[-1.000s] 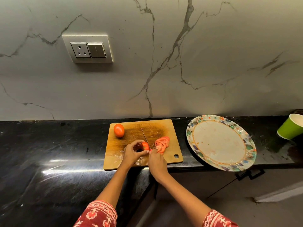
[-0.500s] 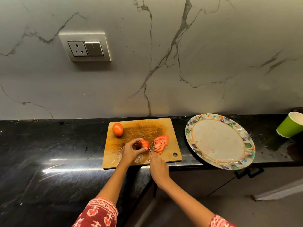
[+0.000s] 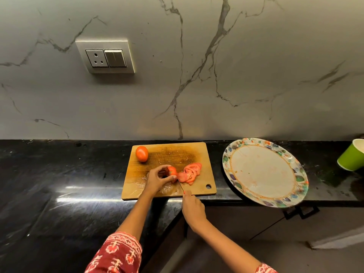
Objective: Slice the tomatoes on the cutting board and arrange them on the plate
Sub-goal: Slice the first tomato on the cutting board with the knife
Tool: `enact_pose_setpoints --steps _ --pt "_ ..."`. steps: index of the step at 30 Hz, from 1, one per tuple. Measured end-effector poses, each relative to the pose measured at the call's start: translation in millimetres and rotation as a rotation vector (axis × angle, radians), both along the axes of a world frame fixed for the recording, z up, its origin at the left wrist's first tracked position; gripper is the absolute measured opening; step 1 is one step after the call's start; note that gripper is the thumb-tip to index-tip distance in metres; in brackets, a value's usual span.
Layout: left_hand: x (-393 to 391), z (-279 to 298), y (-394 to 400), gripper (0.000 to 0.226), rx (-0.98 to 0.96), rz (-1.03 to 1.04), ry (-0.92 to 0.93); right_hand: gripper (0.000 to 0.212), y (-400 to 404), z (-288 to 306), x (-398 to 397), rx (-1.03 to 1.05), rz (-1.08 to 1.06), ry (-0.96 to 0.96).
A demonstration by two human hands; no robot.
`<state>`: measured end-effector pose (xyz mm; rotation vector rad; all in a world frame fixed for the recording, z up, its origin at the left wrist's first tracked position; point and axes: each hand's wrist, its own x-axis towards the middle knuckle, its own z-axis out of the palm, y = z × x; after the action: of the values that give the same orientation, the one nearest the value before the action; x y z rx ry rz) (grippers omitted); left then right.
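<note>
Slicing a tomato on the cutting board (image 3: 157, 154)

Left hand (image 3: 157, 179) pinches the tomato stub (image 3: 172, 171) — right hand (image 3: 192, 206) closed around the knife (image 3: 180, 186), slices (image 3: 191, 172) alongside.

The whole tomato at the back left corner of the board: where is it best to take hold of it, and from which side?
Grip the whole tomato around its rounded middle, coming from above. It stands free on the cutting board, apart from the slices, so nothing blocks the fingers. The left hand is the nearer one, though it now holds the tomato piece.
</note>
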<state>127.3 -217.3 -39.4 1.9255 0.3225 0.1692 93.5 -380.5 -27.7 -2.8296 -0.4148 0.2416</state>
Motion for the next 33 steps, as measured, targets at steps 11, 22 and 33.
enact_pose_setpoints --steps 11,22,33 --pt "-12.9 -4.3 -7.4 0.048 -0.113 0.027 -0.026 0.035 -0.7 7.7 22.6 0.245 -0.022 0.165" --pt "-5.5 -7.2 -0.6 0.049 -0.010 -0.012 -0.072 0.044 20.1 16.1 18.0 0.348 -0.036 0.103" --pt "-6.4 -7.1 3.0 0.049 0.000 -0.023 -0.069 0.038 24.2 29.5 11.1 0.274 -0.065 0.146"
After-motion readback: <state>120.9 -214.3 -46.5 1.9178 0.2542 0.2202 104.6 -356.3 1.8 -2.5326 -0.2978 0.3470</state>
